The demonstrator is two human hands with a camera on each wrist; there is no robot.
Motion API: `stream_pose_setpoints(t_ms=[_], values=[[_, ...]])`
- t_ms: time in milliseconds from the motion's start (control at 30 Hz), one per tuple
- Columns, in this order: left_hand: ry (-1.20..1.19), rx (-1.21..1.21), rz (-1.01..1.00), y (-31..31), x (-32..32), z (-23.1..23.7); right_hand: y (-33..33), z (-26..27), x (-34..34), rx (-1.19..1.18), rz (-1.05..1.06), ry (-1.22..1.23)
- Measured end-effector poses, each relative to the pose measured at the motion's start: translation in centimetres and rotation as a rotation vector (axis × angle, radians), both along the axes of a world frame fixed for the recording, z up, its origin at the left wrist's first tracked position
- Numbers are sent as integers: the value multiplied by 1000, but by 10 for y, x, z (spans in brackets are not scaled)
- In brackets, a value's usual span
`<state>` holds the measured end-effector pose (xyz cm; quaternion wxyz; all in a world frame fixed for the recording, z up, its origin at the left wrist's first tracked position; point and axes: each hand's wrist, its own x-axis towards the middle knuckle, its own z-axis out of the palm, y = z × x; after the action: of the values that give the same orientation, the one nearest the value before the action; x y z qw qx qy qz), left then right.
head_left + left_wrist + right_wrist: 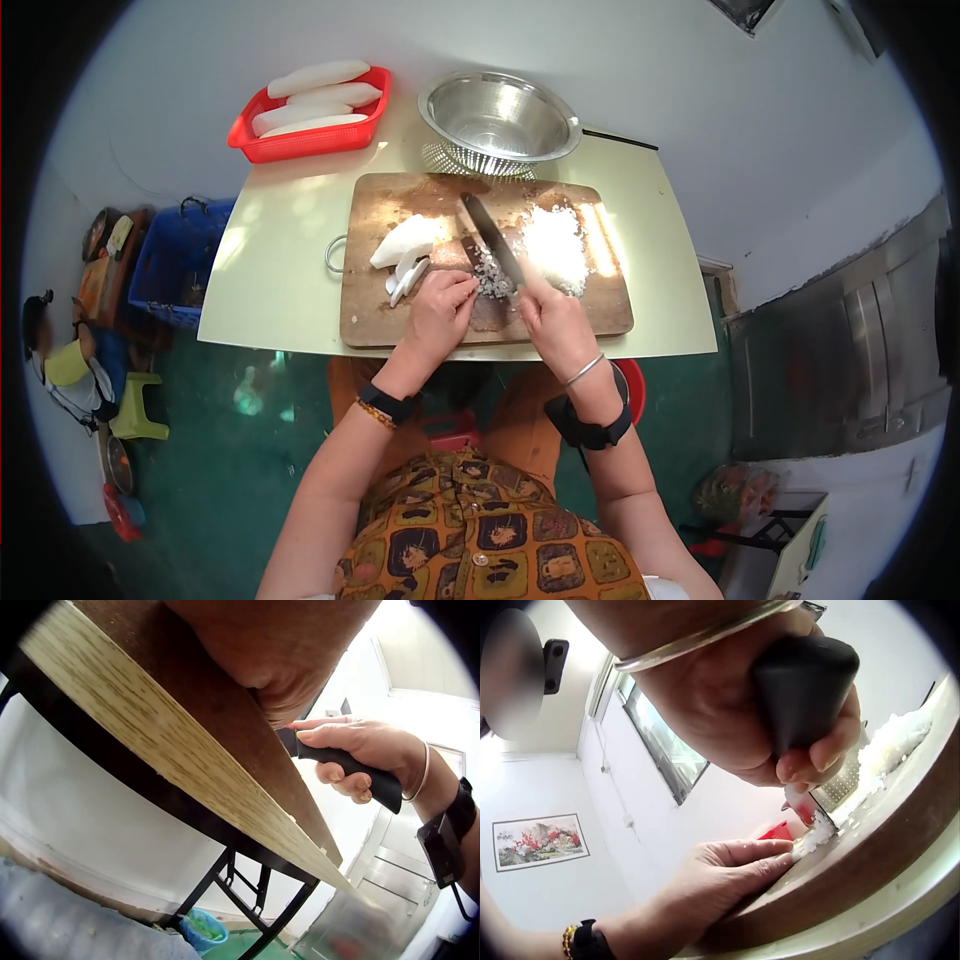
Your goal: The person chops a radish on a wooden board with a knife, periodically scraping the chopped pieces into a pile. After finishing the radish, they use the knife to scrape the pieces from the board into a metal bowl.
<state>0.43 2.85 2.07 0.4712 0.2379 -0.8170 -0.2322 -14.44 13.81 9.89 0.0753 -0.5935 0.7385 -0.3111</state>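
Observation:
My right hand [556, 322] grips the black handle of a kitchen knife [490, 235]; its blade stands over finely diced white radish [492, 276] on the wooden chopping board [375, 315]. Close by on the left, my left hand [440, 312] pinches the white radish at the blade with thumb and fingertips, as the right wrist view shows. To its left lie a large cut chunk of radish [405, 240] and a few slices [405, 280]. A heap of minced radish [555, 250] covers the board's right side.
Behind the board, a steel bowl [480, 110] sits on a perforated metal colander [450, 160]. A red plastic basket [265, 150] at the back left holds several whole peeled radishes [318, 77]. The pale table [270, 290] ends just in front of the board. Another person [70, 365] is at far left.

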Motion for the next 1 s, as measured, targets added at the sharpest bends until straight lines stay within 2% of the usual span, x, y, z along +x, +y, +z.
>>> stream_pose_setpoints(t_ms=[100, 300, 500, 700, 900, 1000], values=[[15, 6, 3, 1, 0, 2, 2, 10, 0, 34, -63, -12], [-6, 8, 4, 0, 0, 2, 1, -2, -6, 86, -44, -6], [-12, -5, 5, -1, 0, -3, 6, 17, -1, -52, -59, -23], [-6, 6, -5, 0, 0, 1, 2, -3, -9, 84, -98, 6], [-5, -15, -3, -2, -1, -3, 4, 11, -4, 30, -100, 21], [-13, -11, -2, -2, -1, -3, 1, 2, -6, 81, -80, 0]])
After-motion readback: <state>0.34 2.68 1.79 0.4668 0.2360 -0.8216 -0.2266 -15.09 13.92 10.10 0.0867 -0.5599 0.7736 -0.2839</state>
